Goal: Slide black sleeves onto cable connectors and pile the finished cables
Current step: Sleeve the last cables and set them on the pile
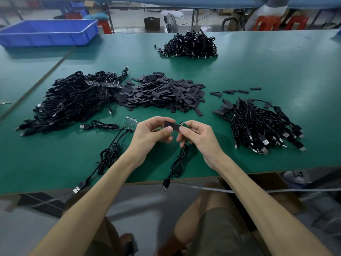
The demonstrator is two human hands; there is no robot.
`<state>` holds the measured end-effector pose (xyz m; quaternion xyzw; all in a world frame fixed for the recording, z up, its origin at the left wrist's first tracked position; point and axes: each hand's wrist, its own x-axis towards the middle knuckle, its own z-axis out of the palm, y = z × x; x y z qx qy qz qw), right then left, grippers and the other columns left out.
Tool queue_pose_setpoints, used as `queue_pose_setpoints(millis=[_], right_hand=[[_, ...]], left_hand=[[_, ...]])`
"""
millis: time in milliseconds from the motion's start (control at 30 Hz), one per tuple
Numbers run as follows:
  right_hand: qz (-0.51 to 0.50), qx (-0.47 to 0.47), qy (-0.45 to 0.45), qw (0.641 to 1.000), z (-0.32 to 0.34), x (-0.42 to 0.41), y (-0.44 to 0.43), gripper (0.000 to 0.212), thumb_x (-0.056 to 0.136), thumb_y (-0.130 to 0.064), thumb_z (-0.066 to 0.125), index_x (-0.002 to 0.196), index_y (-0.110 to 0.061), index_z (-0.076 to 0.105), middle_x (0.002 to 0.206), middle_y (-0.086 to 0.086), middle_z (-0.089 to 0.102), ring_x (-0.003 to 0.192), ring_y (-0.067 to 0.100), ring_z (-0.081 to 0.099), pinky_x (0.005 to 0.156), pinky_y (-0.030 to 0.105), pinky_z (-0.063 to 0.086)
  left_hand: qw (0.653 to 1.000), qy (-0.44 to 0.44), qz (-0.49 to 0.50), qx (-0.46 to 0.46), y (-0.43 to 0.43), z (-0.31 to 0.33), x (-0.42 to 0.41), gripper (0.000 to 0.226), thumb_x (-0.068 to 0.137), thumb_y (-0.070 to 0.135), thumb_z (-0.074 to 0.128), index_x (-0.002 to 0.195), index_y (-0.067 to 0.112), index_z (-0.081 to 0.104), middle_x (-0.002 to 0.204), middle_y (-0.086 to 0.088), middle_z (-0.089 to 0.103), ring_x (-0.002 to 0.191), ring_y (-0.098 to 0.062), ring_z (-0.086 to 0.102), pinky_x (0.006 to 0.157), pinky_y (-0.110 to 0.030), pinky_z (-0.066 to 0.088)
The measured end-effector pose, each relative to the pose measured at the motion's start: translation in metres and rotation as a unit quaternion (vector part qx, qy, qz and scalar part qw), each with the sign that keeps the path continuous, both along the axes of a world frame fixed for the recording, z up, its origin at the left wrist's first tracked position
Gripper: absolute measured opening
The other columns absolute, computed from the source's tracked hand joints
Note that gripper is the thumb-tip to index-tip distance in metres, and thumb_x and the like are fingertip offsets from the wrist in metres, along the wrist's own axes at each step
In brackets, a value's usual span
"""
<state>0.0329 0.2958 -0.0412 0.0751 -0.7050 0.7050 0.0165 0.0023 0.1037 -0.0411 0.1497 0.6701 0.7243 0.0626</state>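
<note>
Surface: green workbench (239, 71) in a workshop, seen from above by a seated person.
Blue bin (48, 32): far left corner of the bench, well apart from the work.
Left cable pile (70, 104): large tangle of black cables on the left, touching the sleeve heap.
Loose cable (99, 125): coiled just in front of that pile, its USB plug pointing left.
Green board (130, 122): flat on the bench beside the left hand; black cables run from it toward the near edge.
Sleeve heap (162, 93): mound of flat black sleeves at centre, behind the hands.
Left hand (149, 133): raised over the bench, thumb and fingers pinching a black sleeve (172, 125).
Right hand (197, 135): fingertips pinching a small green connector (183, 124), which meets the sleeve's right end.
Held cable (178, 163): hangs from the right hand, loops on the bench, and its USB plug overhangs the near edge.
Far pile (190, 45): black cables heaped toward the back of the bench.
Stray sleeves (238, 91): a few scattered between the sleeve heap and the right pile.
Right pile (258, 122): cables heaped right of the hands, USB plugs fanned toward the near right.
Red stools (280, 23): on the floor behind the bench, upper right.
</note>
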Motion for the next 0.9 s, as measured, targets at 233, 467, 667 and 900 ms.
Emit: queue_pose_setpoints(millis=[233, 467, 667, 900], right_hand=[[0.004, 0.005, -0.005, 1.000, 0.0011, 0.0005, -0.0005, 0.012, 0.101, -0.006, 0.062, 0.091, -0.007, 0.070, 0.073, 0.005, 0.073, 0.057, 0.015, 0.063, 0.062, 0.014, 0.047], [0.003, 0.025, -0.006, 1.000, -0.0007, 0.0000, -0.0017, 0.011, 0.101, -0.007, 0.063, 0.094, -0.006, 0.071, 0.073, 0.005, 0.073, 0.058, 0.015, 0.064, 0.063, 0.015, 0.048], [-0.001, 0.031, -0.002, 1.000, -0.0001, 0.0001, -0.0016, 0.011, 0.101, -0.011, 0.065, 0.092, -0.009, 0.071, 0.073, 0.005, 0.074, 0.058, 0.015, 0.064, 0.063, 0.015, 0.048], [-0.009, 0.038, -0.008, 0.999, -0.0022, -0.0005, -0.0020, 0.011, 0.100, -0.006, 0.065, 0.091, -0.008, 0.071, 0.071, 0.005, 0.073, 0.057, 0.016, 0.064, 0.064, 0.021, 0.052]], left_hand=[[0.991, 0.078, 0.007, -0.108, -0.0016, -0.0012, -0.0066, 0.017, 0.086, 0.000, 0.076, 0.099, 0.011, 0.072, 0.093, -0.007, 0.073, 0.076, -0.021, 0.067, 0.061, -0.032, 0.061], [0.987, 0.105, 0.030, -0.120, -0.0032, -0.0017, -0.0049, 0.019, 0.083, -0.002, 0.078, 0.095, 0.012, 0.075, 0.097, -0.002, 0.073, 0.086, -0.021, 0.069, 0.061, -0.032, 0.061], [0.985, 0.105, 0.052, -0.130, -0.0036, -0.0012, -0.0032, 0.016, 0.082, -0.003, 0.079, 0.095, 0.006, 0.077, 0.094, 0.001, 0.073, 0.083, -0.017, 0.069, 0.061, -0.030, 0.061], [0.979, 0.122, 0.069, -0.148, -0.0023, 0.0013, 0.0014, 0.021, 0.080, -0.003, 0.080, 0.092, 0.014, 0.078, 0.086, 0.010, 0.072, 0.071, -0.011, 0.067, 0.060, -0.024, 0.058]])
